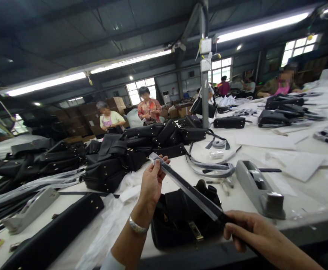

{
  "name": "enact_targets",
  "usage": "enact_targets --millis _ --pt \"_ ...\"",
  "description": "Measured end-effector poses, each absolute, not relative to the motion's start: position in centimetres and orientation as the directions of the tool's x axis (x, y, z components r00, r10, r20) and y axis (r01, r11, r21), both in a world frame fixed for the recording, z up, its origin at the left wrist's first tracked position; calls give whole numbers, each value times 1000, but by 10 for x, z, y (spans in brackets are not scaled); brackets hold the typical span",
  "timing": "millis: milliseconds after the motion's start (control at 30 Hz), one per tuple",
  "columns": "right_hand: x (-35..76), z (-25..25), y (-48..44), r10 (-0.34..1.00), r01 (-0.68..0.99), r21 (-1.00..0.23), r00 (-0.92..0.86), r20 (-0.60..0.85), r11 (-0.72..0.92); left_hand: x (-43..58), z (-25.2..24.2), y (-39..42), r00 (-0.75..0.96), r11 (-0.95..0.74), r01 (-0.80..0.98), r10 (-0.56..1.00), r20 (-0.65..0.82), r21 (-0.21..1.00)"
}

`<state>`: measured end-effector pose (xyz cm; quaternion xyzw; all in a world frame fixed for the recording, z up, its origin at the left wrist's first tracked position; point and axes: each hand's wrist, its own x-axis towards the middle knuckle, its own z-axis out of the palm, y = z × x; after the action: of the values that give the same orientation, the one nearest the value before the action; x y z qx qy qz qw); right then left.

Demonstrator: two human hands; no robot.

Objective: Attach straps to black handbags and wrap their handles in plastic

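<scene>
Stretched between my two hands is a black strap (190,193), partly wrapped in clear plastic film. My left hand (154,180), with a silver bracelet at the wrist, pinches its wrapped upper end between thumb and fingers. Lower down on the right, my right hand (246,228) has its fingers closed around the dark part of the strap. Behind and below the strap, a black handbag (169,225) with a gold clasp lies near the table's front edge. The strap hides part of this bag.
A grey tape dispenser (261,191) stands right of the bag, another tape dispenser (31,212) at left. Black bags (141,142) are heaped across the table's middle. Wrapped coiled straps (213,168) lie beyond the bag. A metal post (204,97) rises behind. Several people are across the table.
</scene>
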<state>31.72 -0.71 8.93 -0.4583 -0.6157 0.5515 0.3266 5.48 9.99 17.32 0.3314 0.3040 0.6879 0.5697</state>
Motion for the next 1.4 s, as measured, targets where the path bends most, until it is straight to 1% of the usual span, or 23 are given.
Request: enact_targets --millis 67,133,367,500,733,800,833,867,900,933,967,1000,1033,1067,1100,1133,1167,1200,1233,1267,1333,1400 --pt "321 81 -5 927 163 -984 -351 -130 -77 44 175 103 -180 -185 -590 979 94 786" --pt "327 75 -4 932 141 -986 -338 -133 -90 34 175 105 -222 -194 -604 972 70 773" --pt "342 73 -6 942 167 -982 -308 -133 -84 10 170 109 -306 -209 -621 952 12 756" --pt "342 72 -6 941 148 -985 -312 -133 -90 12 166 107 -297 -192 -619 955 -1 762" --pt "326 87 -1 927 98 -990 -355 -126 -97 28 167 89 -197 -102 -569 980 -14 816" --pt "321 94 2 920 74 -994 -378 -108 -86 28 166 82 -172 -78 -507 985 -12 859" --pt "319 97 3 915 65 -995 -392 -95 -76 26 166 79 -139 -56 -440 990 -6 896" --pt "318 100 4 910 59 -996 -408 -80 -61 23 165 75 -82 -19 -335 997 -9 942" --pt "318 103 5 903 59 -997 -424 -66 -45 20 164 71 -11 24 -184 1000 -26 983" --pt "318 106 5 896 62 -998 -439 -57 -33 16 164 66 50 42 4 998 -42 999" --pt "317 109 5 891 67 -997 -451 -53 -26 14 165 61 85 16 204 996 -34 979" --pt "317 111 5 885 75 -997 -463 -56 -24 13 168 54 96 -56 388 995 20 920" --pt "316 114 4 878 85 -996 -474 -62 -25 15 171 47 101 -162 533 987 128 831" --pt "314 117 3 872 90 -996 -484 -69 -29 19 176 40 123 -290 631 953 276 720" --pt "311 120 3 866 89 -995 -496 -73 -32 26 182 33 182 -422 684 888 422 594" --pt "307 123 2 858 84 -996 -509 -69 -30 35 188 27 277 -543 692 808 519 475" --pt "303 127 2 850 78 -997 -524 -57 -19 45 195 23 412 -655 659 726 550 371" --pt "299 131 2 843 72 -997 -537 -37 2 55 201 21 566 -748 598 648 509 286" --pt "296 135 2 835 68 -997 -550 -19 22 63 207 22 684 -805 545 589 431 234" --pt "293 138 2 827 70 -997 -562 -8 38 69 211 24 762 -830 515 558 328 215" --pt "291 140 4 813 90 -995 -582 -14 47 71 217 32 810 -810 527 570 136 257" --pt "294 136 6 809 112 -994 -586 -54 14 62 219 42 789 -732 568 614 2 377"
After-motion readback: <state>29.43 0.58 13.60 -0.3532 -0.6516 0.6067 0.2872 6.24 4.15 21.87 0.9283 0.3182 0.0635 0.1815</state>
